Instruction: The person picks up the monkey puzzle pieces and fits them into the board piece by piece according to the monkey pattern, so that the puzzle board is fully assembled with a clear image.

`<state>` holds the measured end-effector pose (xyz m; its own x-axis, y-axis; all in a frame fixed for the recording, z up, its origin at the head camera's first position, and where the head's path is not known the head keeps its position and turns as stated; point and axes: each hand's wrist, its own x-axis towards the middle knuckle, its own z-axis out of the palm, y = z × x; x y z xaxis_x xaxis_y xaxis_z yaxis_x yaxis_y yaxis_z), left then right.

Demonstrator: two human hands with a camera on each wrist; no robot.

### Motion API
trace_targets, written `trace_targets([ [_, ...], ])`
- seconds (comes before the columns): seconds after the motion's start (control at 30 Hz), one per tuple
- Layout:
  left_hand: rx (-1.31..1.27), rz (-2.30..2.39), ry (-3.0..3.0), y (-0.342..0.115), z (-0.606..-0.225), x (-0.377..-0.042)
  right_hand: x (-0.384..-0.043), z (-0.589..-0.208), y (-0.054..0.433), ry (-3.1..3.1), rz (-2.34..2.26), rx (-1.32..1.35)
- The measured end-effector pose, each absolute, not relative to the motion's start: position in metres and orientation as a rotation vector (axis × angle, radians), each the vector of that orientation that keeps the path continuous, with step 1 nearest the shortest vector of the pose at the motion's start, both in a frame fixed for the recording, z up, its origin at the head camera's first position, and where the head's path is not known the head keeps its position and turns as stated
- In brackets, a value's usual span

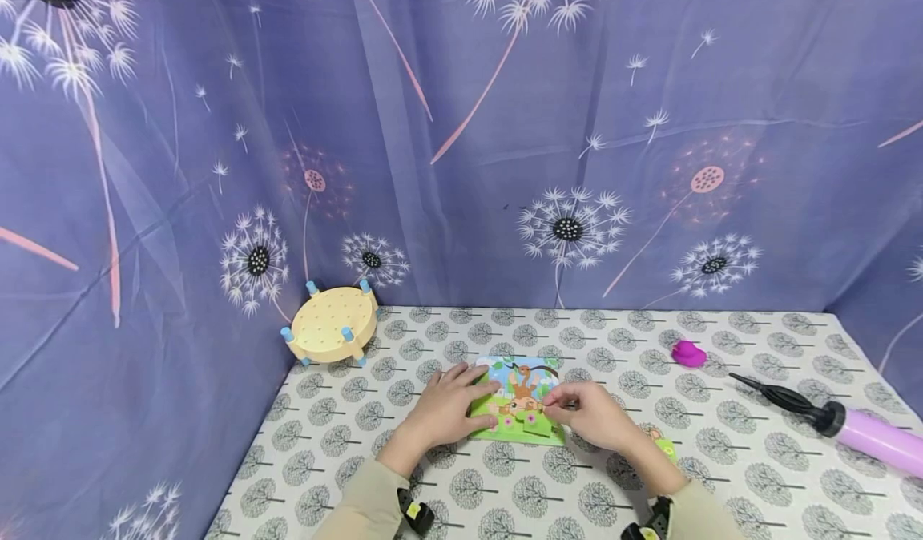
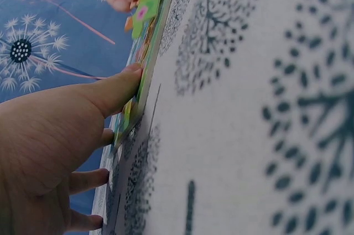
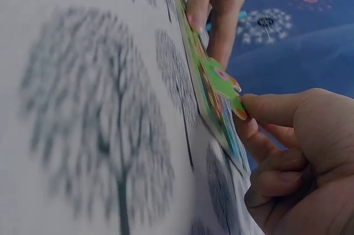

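A monkey-picture puzzle board point(image 1: 497, 433) lies on the tabletop, green along its near side and blue at the far side. My left hand point(image 1: 447, 408) rests on its left part with spread fingers, the thumb point(image 2: 124, 83) pressing the near edge. Over the board's right side, my right hand point(image 1: 594, 417) pinches a green puzzle piece point(image 3: 222, 83) with a pink flower between thumb and forefinger. This piece is tilted up from the board in both wrist views. Partly hidden under my right forearm lies another green and orange puzzle piece point(image 1: 665, 447).
At the back left leans a yellow round stand point(image 1: 333, 324) with blue pegs. To the right lie a magenta toy point(image 1: 688, 354) and a pink hand pump point(image 1: 876, 437) with a black nozzle. A purple dandelion curtain point(image 1: 469, 227) hangs behind the tree-patterned tablecloth point(image 1: 461, 488).
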<state>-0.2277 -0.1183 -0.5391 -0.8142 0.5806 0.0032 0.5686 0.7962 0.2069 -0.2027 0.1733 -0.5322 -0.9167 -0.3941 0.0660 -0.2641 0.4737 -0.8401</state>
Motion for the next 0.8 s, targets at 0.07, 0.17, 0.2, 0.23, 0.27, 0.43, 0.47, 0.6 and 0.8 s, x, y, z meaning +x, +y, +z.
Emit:
trace_targets([
  [0.07, 0.928, 0.298, 2.922, -0.118, -0.539, -0.228, -0.205, -0.533, 0.165, 2.562, -1.435, -0.583],
  [0.17, 0.93, 0.29, 2.929, -0.118, -0.539, -0.229, -0.207, -0.534, 0.154, 2.536, -1.445, -0.578],
  [0.2, 0.931, 0.288, 2.93, -0.118, -0.539, -0.229, -0.208, -0.535, 0.151, 2.533, -1.447, -0.575],
  [0.23, 0.933, 0.285, 2.932, -0.118, -0.539, -0.229, -0.208, -0.535, 0.148, 2.537, -1.442, -0.574],
  [0.27, 0.933, 0.282, 2.932, -0.118, -0.538, -0.229, -0.208, -0.536, 0.146, 2.54, -1.44, -0.57],
  [0.43, 0.943, 0.269, 2.939, -0.118, -0.539, -0.229, -0.208, -0.537, 0.137, 2.618, -1.384, -0.539],
  [0.47, 0.943, 0.267, 2.94, -0.118, -0.539, -0.229, -0.208, -0.537, 0.135, 2.63, -1.375, -0.53],
  [0.6, 0.944, 0.253, 2.95, -0.117, -0.538, -0.229, -0.208, -0.535, 0.13, 2.675, -1.32, -0.491],
  [0.8, 0.919, 0.235, 2.965, -0.114, -0.539, -0.229, -0.206, -0.531, 0.126, 2.705, -1.266, -0.429],
])
